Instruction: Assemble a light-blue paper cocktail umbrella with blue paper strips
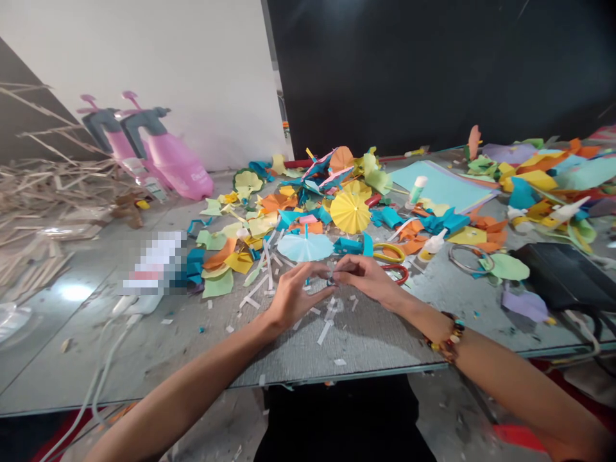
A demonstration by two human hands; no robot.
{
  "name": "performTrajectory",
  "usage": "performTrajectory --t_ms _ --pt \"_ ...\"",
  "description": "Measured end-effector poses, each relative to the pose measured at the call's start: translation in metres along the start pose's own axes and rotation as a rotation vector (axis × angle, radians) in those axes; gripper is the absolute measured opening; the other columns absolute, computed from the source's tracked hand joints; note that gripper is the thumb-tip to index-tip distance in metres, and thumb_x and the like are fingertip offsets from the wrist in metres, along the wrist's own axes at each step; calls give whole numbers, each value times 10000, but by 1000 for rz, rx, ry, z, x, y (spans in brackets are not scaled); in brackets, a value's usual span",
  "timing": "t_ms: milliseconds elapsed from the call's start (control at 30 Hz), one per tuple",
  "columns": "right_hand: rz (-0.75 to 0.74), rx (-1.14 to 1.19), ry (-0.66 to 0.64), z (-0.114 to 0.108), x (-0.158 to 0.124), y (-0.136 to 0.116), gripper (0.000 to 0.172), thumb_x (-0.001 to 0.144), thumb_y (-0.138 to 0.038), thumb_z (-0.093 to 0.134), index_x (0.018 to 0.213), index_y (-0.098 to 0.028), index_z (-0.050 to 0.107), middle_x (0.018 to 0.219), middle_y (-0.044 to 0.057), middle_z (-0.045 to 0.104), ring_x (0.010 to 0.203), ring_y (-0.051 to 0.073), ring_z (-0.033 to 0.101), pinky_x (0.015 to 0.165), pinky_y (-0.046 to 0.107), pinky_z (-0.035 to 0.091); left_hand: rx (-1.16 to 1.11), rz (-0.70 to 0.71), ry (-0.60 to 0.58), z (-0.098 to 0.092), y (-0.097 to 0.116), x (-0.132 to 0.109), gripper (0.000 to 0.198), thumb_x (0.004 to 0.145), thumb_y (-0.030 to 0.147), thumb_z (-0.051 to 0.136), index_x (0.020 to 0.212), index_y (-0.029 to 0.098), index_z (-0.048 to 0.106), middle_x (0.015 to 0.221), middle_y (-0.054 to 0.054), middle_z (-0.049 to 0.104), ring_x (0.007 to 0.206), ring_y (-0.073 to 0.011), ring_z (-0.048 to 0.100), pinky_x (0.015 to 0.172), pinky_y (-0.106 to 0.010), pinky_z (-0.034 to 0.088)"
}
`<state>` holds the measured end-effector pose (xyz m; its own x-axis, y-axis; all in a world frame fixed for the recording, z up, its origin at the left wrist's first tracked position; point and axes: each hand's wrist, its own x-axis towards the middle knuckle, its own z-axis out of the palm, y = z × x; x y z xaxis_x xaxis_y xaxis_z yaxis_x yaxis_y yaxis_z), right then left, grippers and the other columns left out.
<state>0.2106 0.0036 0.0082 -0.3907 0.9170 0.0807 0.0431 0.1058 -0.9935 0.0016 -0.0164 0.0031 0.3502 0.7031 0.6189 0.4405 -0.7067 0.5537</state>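
My left hand [299,290] and my right hand [368,277] meet fingertip to fingertip above the front of the grey table. Between them is something small and dark, mostly covered by the fingers, so its kind cannot be told. Just behind my left hand lies a light blue pleated paper disc [305,248] with a blue stem standing up from its middle. Farther back is a yellow pleated paper disc [347,213]. Beyond my right hand are a yellow handle loop [391,248] and a red handle loop [403,274], apparently of scissors.
Coloured paper scraps [219,284] cover the table's middle. A white glue bottle [433,245] and glue stick [418,191] stand to the right, near a black box [563,273]. Pink spray bottles [176,163] and thin wooden strips [33,224] are at left, with white cables [99,378] nearer.
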Motion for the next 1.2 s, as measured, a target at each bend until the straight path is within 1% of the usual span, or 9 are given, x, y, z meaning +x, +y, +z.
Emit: performTrajectory --t_ms 200,300,400,467,600,933,1100,1200 --pt "12 -11 12 -1 0 -2 305 778 -472 811 848 -198 698 723 -14 624 656 116 558 586 246 398 15 17 -6 0 1 0 323 816 304 823 1078 223 652 910 -3 735 823 -137 708 780 -262 580" --pt "15 -32 50 -2 0 -4 306 798 -492 783 848 -201 704 711 -8 629 652 125 550 581 254 391 16 10 -4 0 2 1 322 835 303 806 1102 220 645 927 -14 740 823 -140 710 774 -267 585" --pt "15 -3 103 -4 0 -4 297 801 -492 779 846 -207 706 713 -6 644 674 132 567 606 259 401 22 -2 9 1 3 0 299 867 264 765 1133 222 637 942 -16 746 823 -139 713 770 -269 586" --pt "24 20 115 -4 0 -4 294 794 -486 788 852 -209 708 715 -7 649 682 132 575 619 258 404 36 -5 14 1 3 0 292 874 219 742 1145 227 635 972 -15 750 829 -133 712 781 -265 583" --pt "31 19 96 -4 -1 -5 302 789 -490 791 846 -207 705 707 -10 650 671 129 567 619 259 405 41 -5 18 1 1 -1 267 888 181 712 1141 227 640 1015 -18 753 854 -127 713 804 -254 582" --pt "18 12 65 -2 -1 -9 313 778 -504 797 815 -208 700 697 -7 640 672 133 567 637 267 443 54 -27 39 2 1 -1 241 907 190 680 1142 219 637 959 -16 752 851 -131 720 812 -254 585" --pt "19 -11 69 -2 -1 -9 337 789 -530 777 823 -205 699 710 -1 641 668 133 565 614 264 434 45 -50 50 2 2 -1 234 912 175 654 1140 226 636 952 -15 751 854 -137 730 813 -260 589" --pt "24 -14 71 -2 -1 -9 325 786 -514 781 815 -202 697 721 -2 637 649 125 550 589 259 417 42 -57 55 2 2 -1 243 912 175 652 1149 225 632 967 -19 751 856 -137 731 818 -264 589"
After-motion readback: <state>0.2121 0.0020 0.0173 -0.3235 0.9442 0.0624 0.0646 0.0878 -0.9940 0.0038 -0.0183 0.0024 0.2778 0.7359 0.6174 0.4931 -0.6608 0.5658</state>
